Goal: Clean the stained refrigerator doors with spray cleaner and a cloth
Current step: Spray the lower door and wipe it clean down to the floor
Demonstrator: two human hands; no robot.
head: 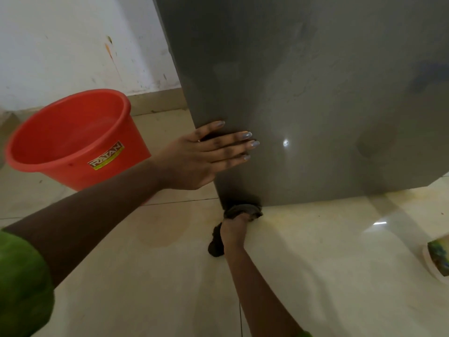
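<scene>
The left hand lies flat, fingers straight, on the lower edge of the grey fridge door, probably to steady it. The right hand grips a dark cloth bunched against the door's bottom corner at the floor, seemingly to wipe there. A red bucket stands near.

Only readable text: "RATAN" on a sticker label on the side of the orange plastic bucket. Smaller print below it is illegible.
</scene>
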